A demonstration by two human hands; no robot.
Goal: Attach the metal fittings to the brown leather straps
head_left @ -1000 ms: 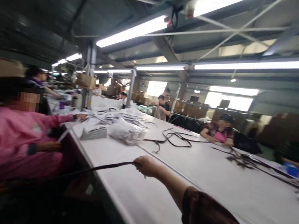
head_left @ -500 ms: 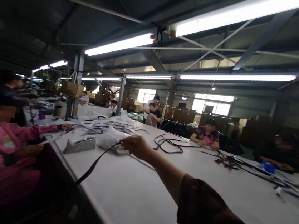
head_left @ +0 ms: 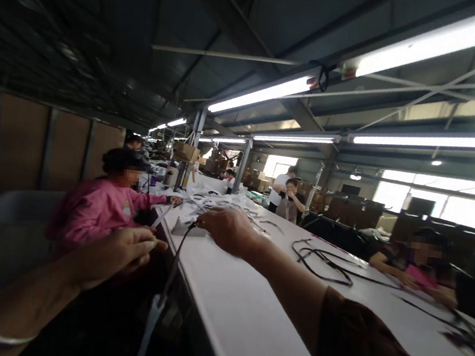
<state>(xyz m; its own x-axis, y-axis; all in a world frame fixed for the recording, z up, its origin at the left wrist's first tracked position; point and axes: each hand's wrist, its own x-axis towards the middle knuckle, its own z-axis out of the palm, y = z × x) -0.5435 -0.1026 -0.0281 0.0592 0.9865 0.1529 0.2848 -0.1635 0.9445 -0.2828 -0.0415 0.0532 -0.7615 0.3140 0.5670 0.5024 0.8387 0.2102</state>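
Note:
My right hand (head_left: 229, 229) is closed in a pinch on the end of a narrow dark strap (head_left: 173, 271) above the table's edge. The strap hangs down past that edge, and a pale, thin strip (head_left: 150, 328) hangs at its lower part. My left hand (head_left: 119, 253) reaches in from the lower left, a bracelet on its wrist. Its fingers stretch toward the strap but stay apart from it, with nothing visible in them. Behind my right hand, a grey box-like holder (head_left: 187, 229) stands on the white table (head_left: 240, 304).
A person in pink (head_left: 99, 208) sits at the left, one arm over the table. Pale strips (head_left: 238, 204) lie piled ahead. Dark straps (head_left: 326, 262) loop across the table's right side, near another seated person (head_left: 422, 267). A pale bin (head_left: 9, 220) stands far left.
My left hand has come into view from the lower left. The view has swung left, and the strap now hangs more steeply from my right hand, its pale lower strip showing.

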